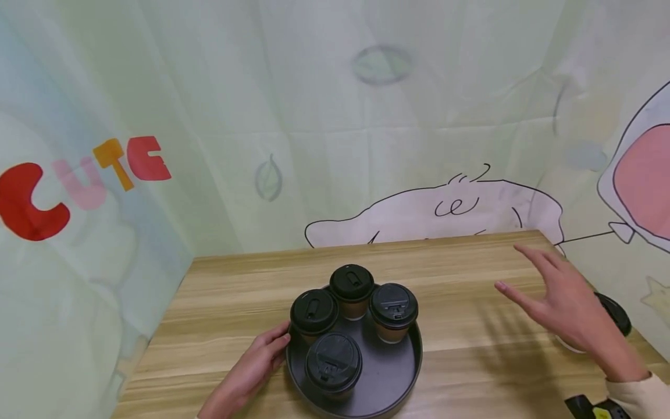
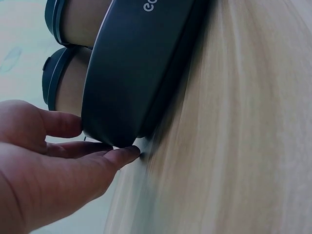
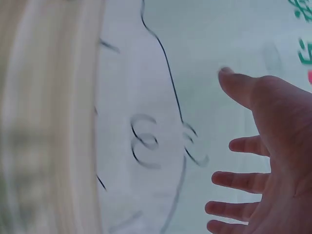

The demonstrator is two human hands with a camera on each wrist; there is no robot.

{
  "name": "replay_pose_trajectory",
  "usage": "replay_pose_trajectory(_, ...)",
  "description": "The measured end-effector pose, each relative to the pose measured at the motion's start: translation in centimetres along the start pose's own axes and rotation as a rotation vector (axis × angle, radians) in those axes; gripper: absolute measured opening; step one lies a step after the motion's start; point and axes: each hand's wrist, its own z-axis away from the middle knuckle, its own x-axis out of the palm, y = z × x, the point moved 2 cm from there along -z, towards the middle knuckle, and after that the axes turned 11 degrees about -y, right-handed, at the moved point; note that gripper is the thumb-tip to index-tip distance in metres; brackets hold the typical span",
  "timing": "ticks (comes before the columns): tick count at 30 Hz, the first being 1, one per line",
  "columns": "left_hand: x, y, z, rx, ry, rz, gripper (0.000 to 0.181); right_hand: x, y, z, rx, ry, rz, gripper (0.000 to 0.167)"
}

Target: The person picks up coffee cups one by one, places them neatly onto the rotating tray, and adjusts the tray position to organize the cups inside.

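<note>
My left hand (image 1: pixel 255 362) holds the left edge of a round black tray (image 1: pixel 387 378); in the left wrist view its fingertips meet the tray's side wall (image 2: pixel 131 68). Several paper cups with black lids stand upright in the tray: a back cup (image 1: pixel 352 285), a left cup (image 1: pixel 314 314), a right cup (image 1: pixel 394 308) and a front cup (image 1: pixel 334 361). My right hand (image 1: pixel 567 299) is raised over the right of the table, fingers spread, holding nothing. Behind its wrist, another black-lidded cup (image 1: pixel 613 313) is partly hidden.
The wooden table (image 1: pixel 235 285) runs back to a pale printed cloth (image 1: pixel 314 116) that hangs behind and along the sides. At the lower right, a dark strapped device (image 1: pixel 597 407) sits at the right sleeve (image 1: pixel 644 396).
</note>
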Motion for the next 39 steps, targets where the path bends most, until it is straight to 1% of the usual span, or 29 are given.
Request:
replay_pose_trajectory(4, 0.0, 0.0, 0.1, -0.002, 0.004, 0.002, 0.060, -1.6, 2.7, -0.1, 0.000, 0.046, 0.051, 0.099)
replay_pose_trajectory(8, 0.0, 0.0, 0.1, -0.006, 0.009, 0.001, 0.060, -2.2, 5.3, 0.0, 0.001, 0.054, 0.126, 0.109)
replay_pose_trajectory(12, -0.1, 0.0, 0.0, -0.014, 0.006, 0.004, 0.061, -2.0, 7.5, 0.4, 0.029, 0.003, 0.163, 0.117)
replay_pose_trajectory(18, -0.1, 0.1, 0.1, -0.024, 0.009, 0.004, 0.061, -1.4, 9.9, 1.1, 0.096, -0.123, 0.197, 0.125)
replay_pose_trajectory(21, -0.1, 0.1, 0.1, -0.029, 0.011, 0.006, 0.061, -1.2, 10.9, 1.5, 0.125, -0.190, 0.192, 0.130)
replay_pose_trajectory(24, -0.1, 0.1, 0.0, -0.031, 0.008, 0.006, 0.061, -0.8, 11.7, 1.9, 0.142, -0.235, 0.172, 0.131)
replay_pose_trajectory(32, -0.2, 0.0, 0.0, -0.028, -0.003, 0.008, 0.061, -0.1, 13.2, 2.4, 0.168, -0.260, 0.122, 0.128)
replay_pose_trajectory(35, -0.2, 0.1, 0.0, -0.025, -0.007, 0.010, 0.061, 0.0, 13.5, 2.4, 0.191, -0.286, 0.101, 0.125)
replay_pose_trajectory(39, -0.1, 0.1, -0.1, -0.019, -0.012, 0.011, 0.061, 0.1, 13.8, 2.5, 0.168, -0.294, 0.062, 0.115)
